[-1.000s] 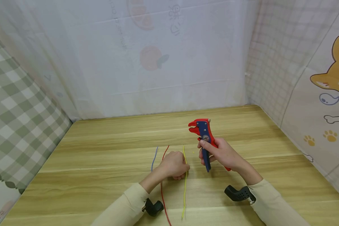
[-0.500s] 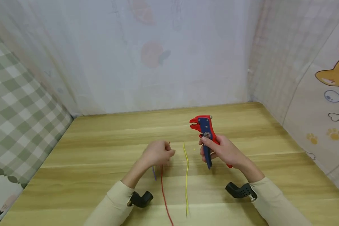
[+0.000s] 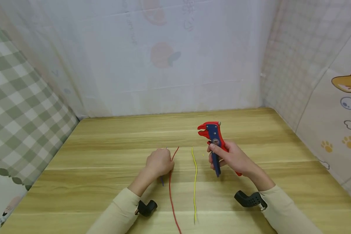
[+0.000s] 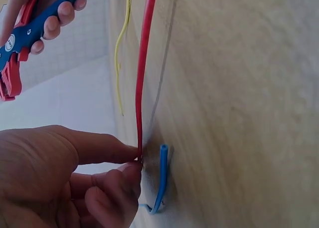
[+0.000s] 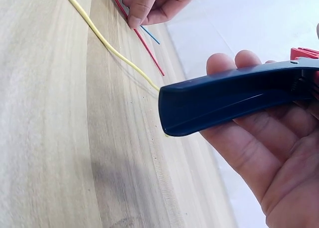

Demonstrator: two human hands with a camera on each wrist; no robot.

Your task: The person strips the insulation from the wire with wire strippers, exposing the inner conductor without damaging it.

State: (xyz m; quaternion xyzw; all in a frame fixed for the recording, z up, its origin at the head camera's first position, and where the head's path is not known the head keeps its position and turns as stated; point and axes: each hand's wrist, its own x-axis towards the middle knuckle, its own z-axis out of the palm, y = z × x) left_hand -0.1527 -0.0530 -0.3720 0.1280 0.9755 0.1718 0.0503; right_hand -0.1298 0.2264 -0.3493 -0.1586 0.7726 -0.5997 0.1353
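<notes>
My left hand [image 3: 160, 162] pinches a red wire [image 3: 172, 201] between thumb and forefinger, as the left wrist view shows. The red wire's far end sticks out past the fingers in the head view. Beneath the same hand lies a short blue wire [image 3: 162, 182], partly covered; its cut end [image 4: 164, 150] shows in the left wrist view. To the right, a yellow wire [image 3: 195, 182] lies on the table, untouched. My right hand [image 3: 232, 157] grips a red and blue wire stripper [image 3: 213, 131] above the table. Its red jaws are apart, pointing left, with nothing between them.
A tiny yellow scrap [image 3: 203, 155] lies between the yellow wire and the stripper. The wood-grain table [image 3: 105, 139] ends at a white curtain [image 3: 120, 81] behind. Checked cloth [image 3: 26, 94] hangs at the left, and a patterned sheet [image 3: 318, 107] at the right.
My left hand has left the yellow wire and moved left to the red one, first near its far end, then slightly nearer. The right hand keeps the wire stripper in about the same place.
</notes>
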